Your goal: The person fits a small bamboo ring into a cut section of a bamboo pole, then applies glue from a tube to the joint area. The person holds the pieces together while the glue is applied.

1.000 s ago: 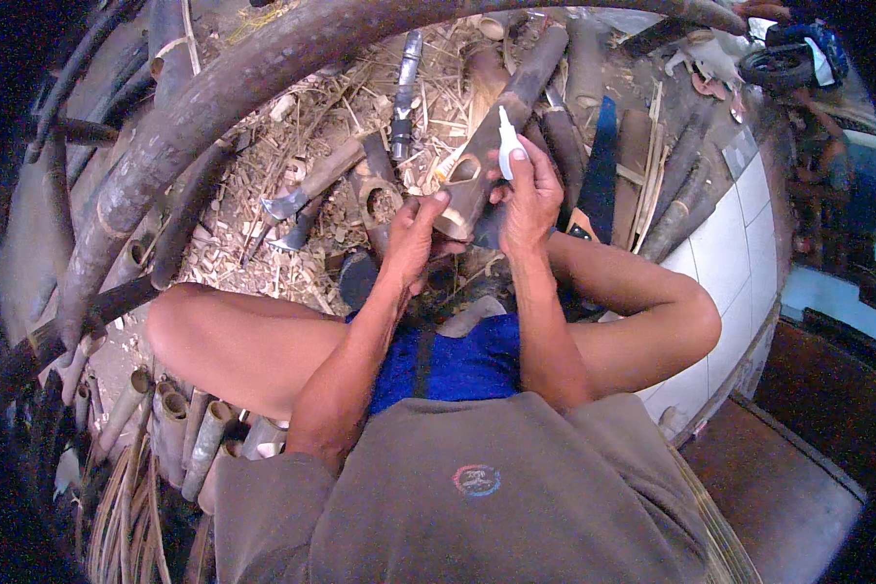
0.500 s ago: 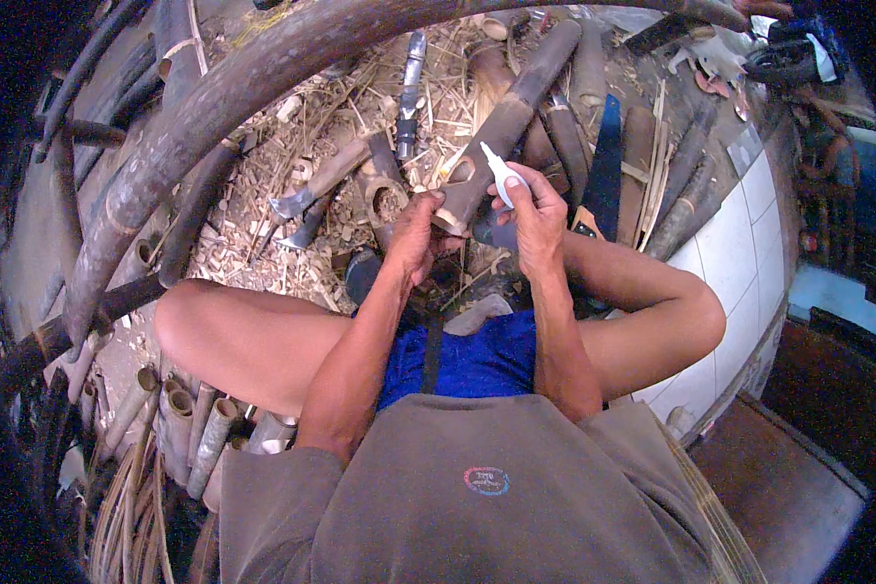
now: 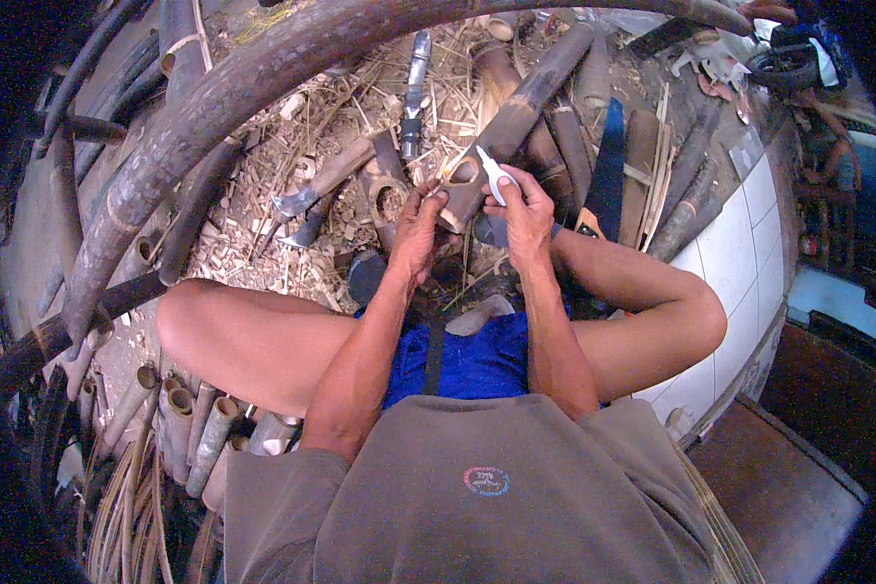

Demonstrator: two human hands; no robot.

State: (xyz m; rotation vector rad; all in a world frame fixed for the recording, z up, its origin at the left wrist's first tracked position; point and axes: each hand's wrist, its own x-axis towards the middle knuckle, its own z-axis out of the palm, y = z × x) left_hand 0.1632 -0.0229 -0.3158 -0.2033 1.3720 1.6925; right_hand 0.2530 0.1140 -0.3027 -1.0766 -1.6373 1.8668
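Note:
A dark bamboo tube slants away from me, with an oval hole cut in its upper side near the closer end. My left hand is closed at the left of that near end, thumb and fingertips against the tube. Its lower fingers are partly hidden. In my right hand, fingers wrapped round it, is a small white squeeze bottle with a long pointed nozzle. The nozzle points up and away from me, its tip just right of the hole.
Wood chips cover the ground ahead. A wood-handled adze, another holed bamboo piece, a sheathed knife and a handsaw lie around the tube. A long curved bamboo pole arches across the far left.
The bamboo tube has rolled a little, so its hole faces up more fully. My right hand has brought the squeeze bottle slightly left and nearer me. My left hand's fingers have shifted on the tube's edge.

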